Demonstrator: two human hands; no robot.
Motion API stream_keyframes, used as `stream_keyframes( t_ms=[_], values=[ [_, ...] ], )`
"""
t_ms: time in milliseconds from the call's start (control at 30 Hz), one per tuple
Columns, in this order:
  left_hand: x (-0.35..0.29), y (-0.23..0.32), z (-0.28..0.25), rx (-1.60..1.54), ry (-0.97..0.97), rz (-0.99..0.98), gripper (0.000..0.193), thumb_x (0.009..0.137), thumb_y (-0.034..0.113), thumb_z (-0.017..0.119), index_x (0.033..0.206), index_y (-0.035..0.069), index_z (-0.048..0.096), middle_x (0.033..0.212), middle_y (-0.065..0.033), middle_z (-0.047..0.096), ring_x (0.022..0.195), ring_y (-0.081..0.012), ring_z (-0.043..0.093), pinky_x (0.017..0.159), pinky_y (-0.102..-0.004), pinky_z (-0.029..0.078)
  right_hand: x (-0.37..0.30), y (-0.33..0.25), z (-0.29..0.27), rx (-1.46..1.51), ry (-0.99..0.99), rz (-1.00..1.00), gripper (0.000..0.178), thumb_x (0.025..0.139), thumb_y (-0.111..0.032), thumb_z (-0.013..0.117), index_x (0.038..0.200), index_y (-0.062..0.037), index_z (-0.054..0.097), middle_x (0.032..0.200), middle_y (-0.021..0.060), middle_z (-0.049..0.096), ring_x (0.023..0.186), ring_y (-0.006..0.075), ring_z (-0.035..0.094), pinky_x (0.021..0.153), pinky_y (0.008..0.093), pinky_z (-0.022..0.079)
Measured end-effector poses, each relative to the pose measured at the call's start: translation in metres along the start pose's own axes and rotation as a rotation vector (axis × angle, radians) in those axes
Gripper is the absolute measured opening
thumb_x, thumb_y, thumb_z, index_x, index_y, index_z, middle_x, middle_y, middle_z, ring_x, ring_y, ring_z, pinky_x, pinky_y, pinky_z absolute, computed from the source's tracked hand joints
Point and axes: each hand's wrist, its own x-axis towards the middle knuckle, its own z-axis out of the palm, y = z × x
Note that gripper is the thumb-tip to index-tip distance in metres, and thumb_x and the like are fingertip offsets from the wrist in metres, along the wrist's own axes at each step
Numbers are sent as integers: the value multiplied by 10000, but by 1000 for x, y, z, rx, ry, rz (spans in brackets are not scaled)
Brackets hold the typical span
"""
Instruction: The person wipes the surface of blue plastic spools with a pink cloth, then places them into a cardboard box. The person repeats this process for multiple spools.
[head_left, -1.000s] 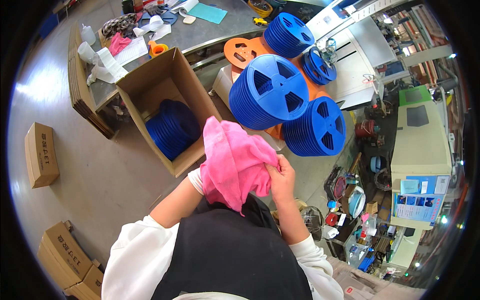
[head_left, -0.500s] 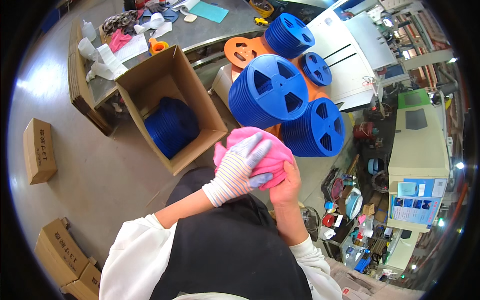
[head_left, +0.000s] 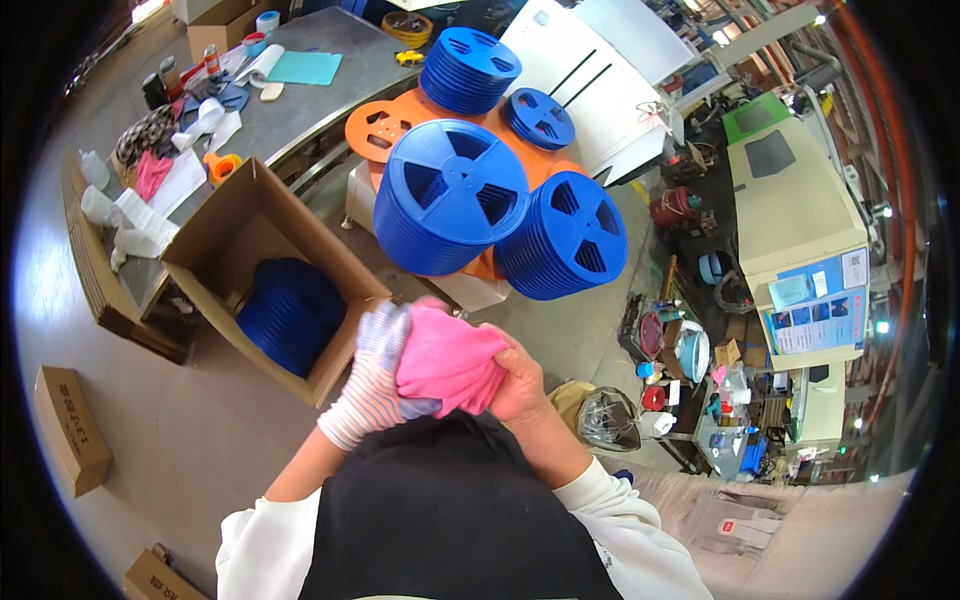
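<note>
A bunched pink cloth (head_left: 450,362) is held between my two hands in front of my black apron. My left hand (head_left: 372,375), in a striped knit glove with bluish fingers, grips its left side. My bare right hand (head_left: 520,378) pinches the right edge, thumb on top. Just beyond the left hand stands an open cardboard box (head_left: 350,275) with a stack of blue plastic reels (head_left: 290,318) inside. Farther ahead, tall stacks of blue reels (head_left: 450,190) rest on an orange surface (head_left: 405,105); another stack (head_left: 565,235) stands to their right.
A metal workbench (head_left: 330,110) at the far left carries papers, tape, a teal sheet (head_left: 305,68) and rags. Flattened cartons (head_left: 110,270) lean beside it. Closed cartons (head_left: 72,430) lie on the floor at left. At right are a plastic-lined bin (head_left: 608,418) and a beige machine (head_left: 795,190).
The view has shifted, so the reels and box appear farther left. My left hand has moved from lying over the cloth to gripping its left side; the cloth looks more folded.
</note>
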Motion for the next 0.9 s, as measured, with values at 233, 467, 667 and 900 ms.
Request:
stream_keyframes(
  t_ms=[233, 467, 667, 900],
  values=[
    [22, 20, 25, -1162, -19, -744, 582, 766, 153, 807, 1268, 96, 519, 1334, -91, 535, 1199, -230, 558, 996, -389, 485, 7, -15, -70, -22, 79, -73, 417, 915, -82, 560, 1326, -11, 550, 1344, 136, 601, 1200, 264, 597, 1076, 405, 433],
    [64, 26, 85, -1209, 147, -591, 851, 665, 221, 836, 1393, 111, 410, 1395, -103, 489, 1290, -270, 502, 1106, -426, 413, 16, -16, -120, -456, 221, 386, 546, 919, -202, 670, 1421, -71, 498, 1296, 90, 608, 1229, 196, 552, 1032, 372, 455],
    [83, 1, 106, -991, 337, -608, 878, 633, 382, 875, 1341, 55, 471, 1309, -115, 561, 1227, -257, 557, 1089, -418, 436, 43, -168, -251, -1434, 416, -312, 714, 732, -249, 832, 1350, -47, 537, 1285, 138, 587, 1230, 287, 538, 1032, 405, 444],
    [92, 29, 153, -849, 533, -724, 805, 686, 324, 853, 1352, 52, 490, 1316, -92, 568, 1205, -238, 564, 1088, -382, 435, 147, -290, -355, -2355, -111, 613, 714, 596, -493, 862, 1135, -56, 695, 1111, 148, 703, 1041, 309, 673, 910, 429, 520]
  ],
)
